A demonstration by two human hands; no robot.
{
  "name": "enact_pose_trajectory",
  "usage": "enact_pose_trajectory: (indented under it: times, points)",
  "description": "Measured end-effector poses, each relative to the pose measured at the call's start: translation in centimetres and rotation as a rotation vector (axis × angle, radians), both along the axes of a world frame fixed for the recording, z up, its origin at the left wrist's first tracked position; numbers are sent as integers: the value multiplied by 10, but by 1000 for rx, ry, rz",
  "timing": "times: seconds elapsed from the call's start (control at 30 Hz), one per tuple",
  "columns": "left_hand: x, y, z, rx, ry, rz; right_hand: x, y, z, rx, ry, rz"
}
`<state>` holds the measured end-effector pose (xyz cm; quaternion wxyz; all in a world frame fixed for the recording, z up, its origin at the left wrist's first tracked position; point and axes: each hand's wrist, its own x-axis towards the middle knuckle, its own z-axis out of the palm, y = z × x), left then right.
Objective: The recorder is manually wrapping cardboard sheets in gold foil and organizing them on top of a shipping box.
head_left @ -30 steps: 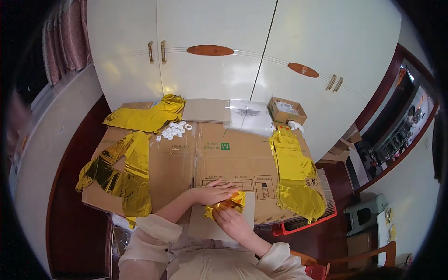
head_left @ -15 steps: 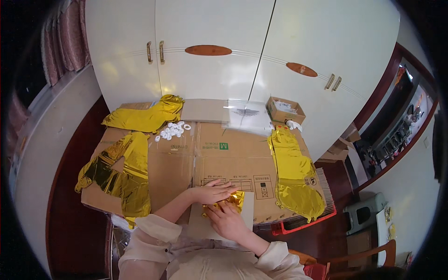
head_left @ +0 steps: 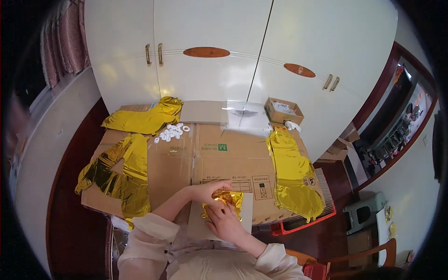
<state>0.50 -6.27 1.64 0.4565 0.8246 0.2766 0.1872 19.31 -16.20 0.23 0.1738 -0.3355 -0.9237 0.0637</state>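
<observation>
I see glossy, crinkled gold foil (head_left: 236,199) on my remote feed, matt grey card (head_left: 199,229) beneath it, dull brown cardboard (head_left: 170,170), smooth shiny white cabinet doors (head_left: 205,25), brassy metal handles (head_left: 160,54), plastic-looking white rings (head_left: 171,133)

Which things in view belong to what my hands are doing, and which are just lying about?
Seem in use:
small gold foil, between your left hand and right hand
grey board underneath
perhaps the larger gold foils

Seem just lying about:
white rings, untouched
open carton
grey stool
</observation>
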Motion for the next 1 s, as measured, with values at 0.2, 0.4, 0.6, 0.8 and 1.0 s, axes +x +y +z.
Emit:
enact_pose_trajectory:
  times: [0.2, 0.4, 0.6, 0.8, 1.0]
  points:
    - [4, -16, 26, 226, 235, 102, 0, -1, 3, -34, -46, 2]
    - [8, -33, 21, 413, 201, 276, 1, 0, -4, 36, 20, -12]
    - [9, -45, 29, 381, 212, 261, 3, 0, -2, 74, 48, -25]
    - [3, -34, 35, 146, 79, 202, 4, -3, 12, -257, -100, -114]
    - [9, -7, -1, 492, 302, 170, 6, 0, 14, -59, 80, -34]
